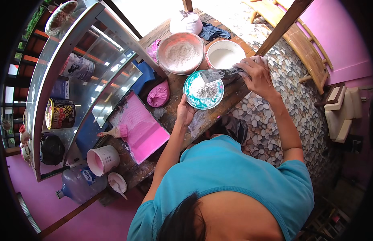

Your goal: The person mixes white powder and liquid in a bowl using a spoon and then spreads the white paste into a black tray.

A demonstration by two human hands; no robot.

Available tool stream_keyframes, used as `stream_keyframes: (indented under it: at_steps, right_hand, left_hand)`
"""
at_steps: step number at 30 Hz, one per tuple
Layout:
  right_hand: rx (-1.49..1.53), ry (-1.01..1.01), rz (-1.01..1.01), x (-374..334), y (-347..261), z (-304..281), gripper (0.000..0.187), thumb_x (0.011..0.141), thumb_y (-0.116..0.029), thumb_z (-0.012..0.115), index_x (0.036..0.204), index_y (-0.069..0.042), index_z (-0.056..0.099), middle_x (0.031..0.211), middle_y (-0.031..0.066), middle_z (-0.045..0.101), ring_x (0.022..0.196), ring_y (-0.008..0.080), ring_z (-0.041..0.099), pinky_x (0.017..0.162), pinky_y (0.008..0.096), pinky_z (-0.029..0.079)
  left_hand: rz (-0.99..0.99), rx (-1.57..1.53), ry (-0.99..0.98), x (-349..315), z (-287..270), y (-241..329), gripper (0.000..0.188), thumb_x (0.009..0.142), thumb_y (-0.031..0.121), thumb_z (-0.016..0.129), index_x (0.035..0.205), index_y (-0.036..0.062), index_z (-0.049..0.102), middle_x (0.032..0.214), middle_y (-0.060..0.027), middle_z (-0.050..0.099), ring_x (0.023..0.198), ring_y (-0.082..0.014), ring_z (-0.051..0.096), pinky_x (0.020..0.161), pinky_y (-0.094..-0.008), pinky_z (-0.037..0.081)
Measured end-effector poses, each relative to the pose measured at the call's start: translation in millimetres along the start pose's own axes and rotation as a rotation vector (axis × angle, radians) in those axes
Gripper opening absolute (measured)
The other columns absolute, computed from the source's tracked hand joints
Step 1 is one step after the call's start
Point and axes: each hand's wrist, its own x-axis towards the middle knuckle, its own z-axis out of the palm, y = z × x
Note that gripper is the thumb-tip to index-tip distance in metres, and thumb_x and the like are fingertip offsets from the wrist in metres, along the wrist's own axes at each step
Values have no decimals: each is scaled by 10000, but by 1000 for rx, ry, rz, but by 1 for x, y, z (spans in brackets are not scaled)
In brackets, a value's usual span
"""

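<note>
Near the upper centre of the frame, the turquoise plate (190, 83) is held by its lower-left rim in the left hand (187, 112). The scraper (220, 74) is gripped by the right hand (256, 76), at the plate's right; its long axis is directed leftward, its far end being positioned across the plate's upper part, beside the white mound (208, 92).

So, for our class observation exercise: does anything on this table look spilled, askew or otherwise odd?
Yes, mildly: pale and pinkish spots and smears mark the wooden table near the turquoise bowl, as if material had landed outside its containers. I see nothing plainly tipped over or broken.
</note>
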Motion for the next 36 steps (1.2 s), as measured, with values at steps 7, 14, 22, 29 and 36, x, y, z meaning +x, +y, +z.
stream_keyframes:
  at_steps: [7,14,22,29,36]
  right_hand:
    - [144,-110,232,-13,14,18,224,754,-117,634,977,-125,644,968,46,624,926,243,502,865,370,328]
    - [330,-149,442,-37,24,52,244,762,-139,648,1006,-127,643,949,51,638,919,248,507,861,383,349]
    - [445,-63,604,-74,-5,84,261,754,-95,630,1014,-96,632,964,68,626,889,256,504,837,352,395]
    - [463,-30,707,-104,-24,112,263,743,-76,627,1006,-75,631,974,74,622,894,262,516,837,354,393]
    - [412,-9,696,-111,-26,125,254,763,-91,609,1017,-89,624,947,68,607,876,263,503,839,360,366]
  left_hand:
    - [-11,-30,4,-4,-18,-6,416,979,343,307,1287,78,400,1266,-93,508,1117,-239,535,888,-410,486]
    - [-42,-81,68,17,-54,-23,418,985,344,265,1283,86,403,1281,-95,499,1126,-260,522,921,-432,450]
    - [-18,-93,234,57,-103,-48,454,979,342,248,1301,59,399,1307,-112,476,1218,-279,432,1027,-447,333]
    - [19,-123,331,79,-112,-64,446,974,322,250,1292,54,409,1334,-116,451,1224,-291,425,1020,-456,339]
    - [1,336,704,85,-104,-60,464,897,415,382,1251,130,474,1249,-79,522,1149,-219,458,946,-476,306]
